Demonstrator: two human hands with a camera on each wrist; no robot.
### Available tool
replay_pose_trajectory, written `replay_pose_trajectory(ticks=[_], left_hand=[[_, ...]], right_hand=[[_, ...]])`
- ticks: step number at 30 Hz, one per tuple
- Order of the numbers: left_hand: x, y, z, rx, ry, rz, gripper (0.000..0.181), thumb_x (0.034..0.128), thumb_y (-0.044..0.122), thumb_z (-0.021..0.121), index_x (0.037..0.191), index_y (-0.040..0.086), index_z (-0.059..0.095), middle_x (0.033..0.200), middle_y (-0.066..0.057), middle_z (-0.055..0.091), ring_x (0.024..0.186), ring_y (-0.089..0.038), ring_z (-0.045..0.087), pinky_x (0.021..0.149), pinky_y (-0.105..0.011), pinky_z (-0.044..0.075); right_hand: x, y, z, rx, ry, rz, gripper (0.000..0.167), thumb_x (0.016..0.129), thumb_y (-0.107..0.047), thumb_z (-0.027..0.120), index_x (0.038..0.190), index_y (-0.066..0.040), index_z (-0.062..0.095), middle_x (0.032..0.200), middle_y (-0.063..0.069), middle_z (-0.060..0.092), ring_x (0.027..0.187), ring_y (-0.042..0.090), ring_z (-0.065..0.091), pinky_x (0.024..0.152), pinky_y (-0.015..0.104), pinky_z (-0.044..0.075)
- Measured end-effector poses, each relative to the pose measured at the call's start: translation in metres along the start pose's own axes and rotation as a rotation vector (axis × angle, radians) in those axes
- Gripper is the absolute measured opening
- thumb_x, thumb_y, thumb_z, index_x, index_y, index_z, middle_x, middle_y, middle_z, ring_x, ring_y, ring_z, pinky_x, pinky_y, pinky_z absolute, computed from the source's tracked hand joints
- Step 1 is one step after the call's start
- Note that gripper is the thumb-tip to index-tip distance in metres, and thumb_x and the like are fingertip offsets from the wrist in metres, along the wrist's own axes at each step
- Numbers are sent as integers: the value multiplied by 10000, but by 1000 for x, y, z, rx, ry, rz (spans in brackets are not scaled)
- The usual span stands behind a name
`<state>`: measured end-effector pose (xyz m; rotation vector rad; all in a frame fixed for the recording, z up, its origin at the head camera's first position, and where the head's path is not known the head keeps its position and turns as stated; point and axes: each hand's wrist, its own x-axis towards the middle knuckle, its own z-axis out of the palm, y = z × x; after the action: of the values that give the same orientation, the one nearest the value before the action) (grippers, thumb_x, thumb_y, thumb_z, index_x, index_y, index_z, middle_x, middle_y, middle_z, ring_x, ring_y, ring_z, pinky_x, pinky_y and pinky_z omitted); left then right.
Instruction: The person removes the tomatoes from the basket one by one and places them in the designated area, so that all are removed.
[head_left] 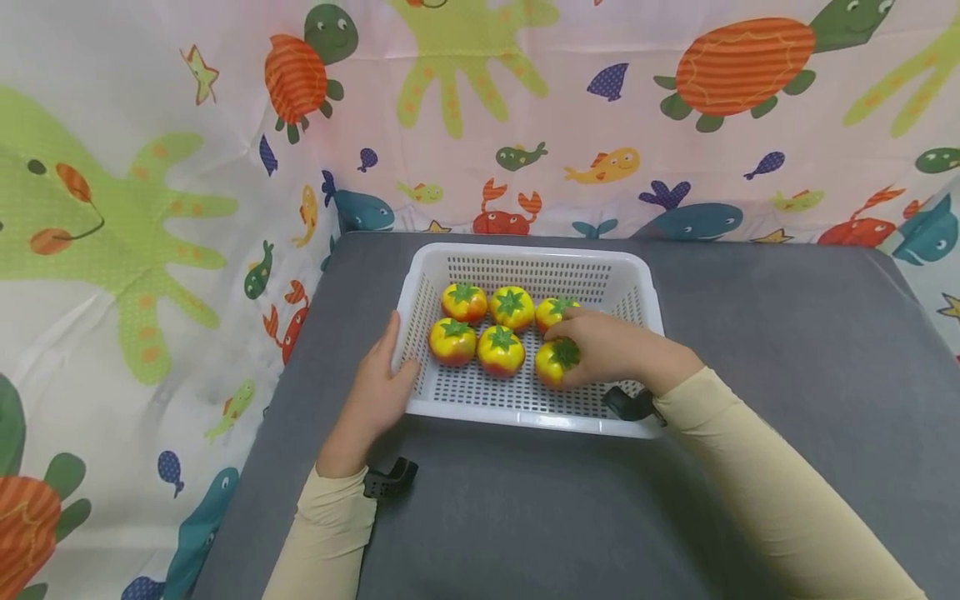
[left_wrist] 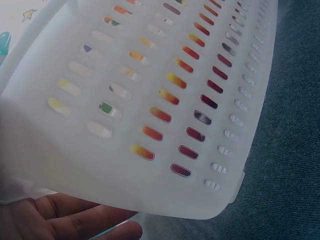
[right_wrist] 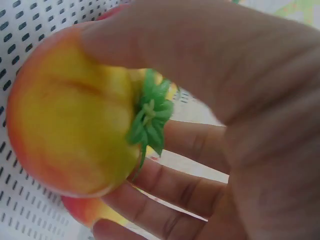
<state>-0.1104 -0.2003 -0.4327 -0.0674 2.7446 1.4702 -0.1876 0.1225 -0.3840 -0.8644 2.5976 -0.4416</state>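
Note:
A white plastic basket (head_left: 517, 414) with slotted walls holds yellow-and-red tomatoes in two rows of three, each with a green leafy top. My right hand (head_left: 600, 346) reaches into it and grips the front-right tomato (head_left: 550, 367). The right wrist view shows the thumb over that tomato (right_wrist: 75, 120) and the fingers around its other side. Behind it lies the back-right tomato (head_left: 551, 312), close to the fingers. At the basket's left end, my left hand (head_left: 378, 387) holds the rim, thumb on top. Part of its fingers (left_wrist: 75, 220) shows beside the basket wall (left_wrist: 125, 185).
The basket stands on a dark grey table (head_left: 525, 517). A curtain (head_left: 465, 167) printed with sea animals hangs behind the table and along its left side. Black wrist straps (head_left: 390, 479) sit at both sleeve cuffs.

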Motion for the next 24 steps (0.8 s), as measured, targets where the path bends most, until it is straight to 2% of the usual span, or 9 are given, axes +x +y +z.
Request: replay_pose_trajectory(ticks=[4,9,15,19,24], left_hand=[[0,-1,1,-1,3,5,791,1037,195,511,1707,224,91,1712,-88,305,1360,-350,585,981,-541,533],[0,1,1,0,2,-21,783,1041,218,511,1706,255,97,1710,-85,312,1317,-350,617,941,-538,559],[-1,1,0,12,11,-36,781,1041,223,508,1705,268,98,1709,-89,312,1296,-353,627,932,-539,566],[0,-1,0,14,11,-32,780,1044,217,512,1705,263,99,1711,-93,308,1303,-364,620,919,-541,568],[1,-2,1,32,13,-15,772,1047,219,513,1705,236,110,1714,-93,301,1345,-363,591,962,-556,539]], right_hand=[[-6,1,-8,17,21,11,638,766,-362,908,1313,-84,734,1189,81,657,1007,241,609,965,452,553],[-17,0,-23,38,55,44,661,757,-346,914,1335,-91,722,1218,98,657,1011,248,633,934,464,583],[-28,3,-40,34,90,58,654,765,-341,901,1334,-78,715,1172,106,641,992,249,629,883,437,600],[-36,6,-50,50,121,71,649,769,-306,897,1341,-68,706,1171,115,620,1010,262,614,900,448,595],[-48,9,-64,57,178,90,624,779,-291,893,1332,-70,707,1197,135,622,1038,282,607,893,480,600]])
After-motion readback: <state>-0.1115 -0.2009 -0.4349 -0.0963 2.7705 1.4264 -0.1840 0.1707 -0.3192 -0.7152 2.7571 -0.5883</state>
